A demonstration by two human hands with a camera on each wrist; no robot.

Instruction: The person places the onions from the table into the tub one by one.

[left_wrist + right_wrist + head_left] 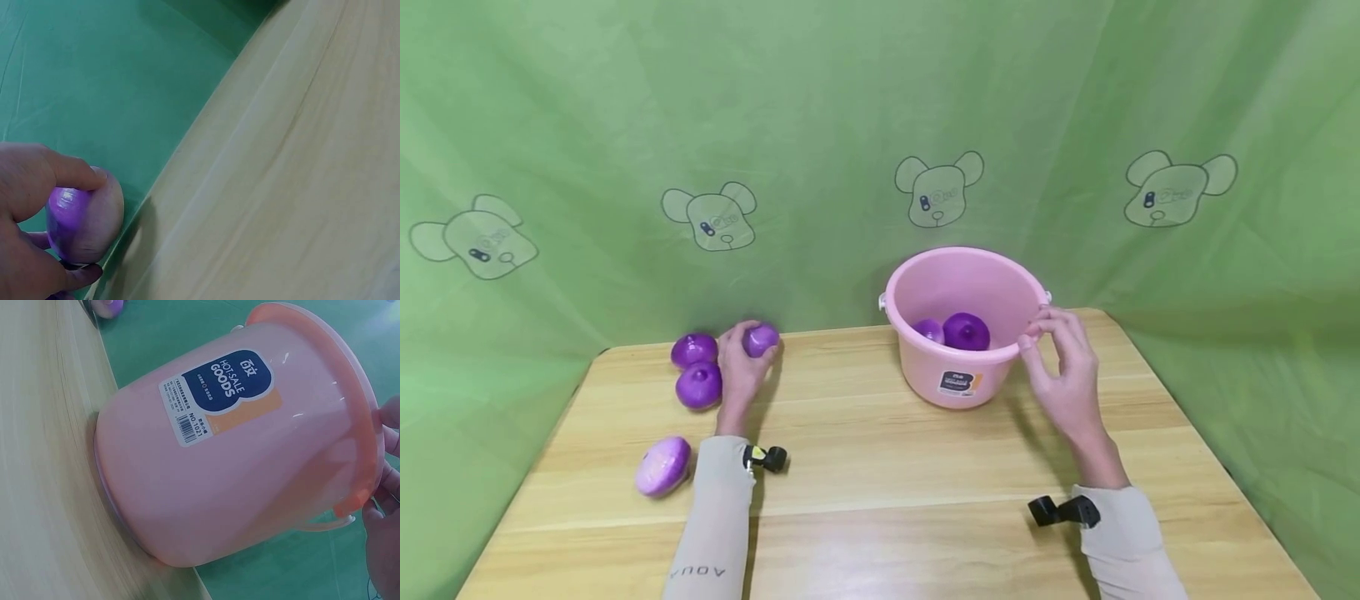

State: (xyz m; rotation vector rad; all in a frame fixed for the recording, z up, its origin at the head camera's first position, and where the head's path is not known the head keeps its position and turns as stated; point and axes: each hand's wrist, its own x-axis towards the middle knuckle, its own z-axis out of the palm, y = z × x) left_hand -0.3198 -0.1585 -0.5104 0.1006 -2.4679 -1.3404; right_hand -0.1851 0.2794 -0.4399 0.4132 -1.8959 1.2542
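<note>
My left hand (742, 362) grips a purple toy onion (762, 340) at the table's back edge. The left wrist view shows that onion (87, 219) between thumb and fingers, glossy purple on one side and paler on the other. Two darker purple onions, one behind (694, 351) and one in front (699, 385), lie just left of this hand. A paler onion (663, 467) lies on its side nearer the front. With thumb and fingers, my right hand (1066, 375) pinches the rim of an upright pink bucket (925, 367). Inside it lie a dark purple onion (966, 332) and a lighter one (928, 331).
Both hands work over a light wooden table (850, 467). A green curtain (820, 108) with printed bear heads hangs right behind the table's back edge and along both sides. The bucket's handle (328, 524) hangs below the rim in the right wrist view.
</note>
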